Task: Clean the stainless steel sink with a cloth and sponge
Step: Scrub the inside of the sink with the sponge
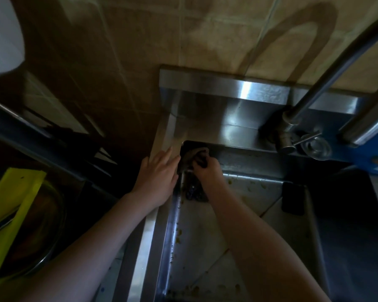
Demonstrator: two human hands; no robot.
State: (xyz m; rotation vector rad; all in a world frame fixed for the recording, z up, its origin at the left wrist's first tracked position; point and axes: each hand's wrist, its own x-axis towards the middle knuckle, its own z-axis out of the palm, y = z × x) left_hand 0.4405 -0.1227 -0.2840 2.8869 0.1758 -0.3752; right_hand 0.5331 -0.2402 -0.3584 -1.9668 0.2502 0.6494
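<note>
The stainless steel sink [223,247] fills the lower middle of the head view, with yellowish food bits and water drops on its walls. My right hand [207,171] reaches into the far left corner of the basin and is shut on a dark cloth [194,156], which is pressed against the corner. My left hand [159,177] lies flat with fingers spread on the sink's left rim [148,227], just beside the cloth. No sponge is visible.
A steel faucet [310,101] rises from the back ledge at the right, with a round glass object [316,148] near its base. A blue container [371,149] stands far right. A yellow-green board [13,210] over a metal bowl lies at the left.
</note>
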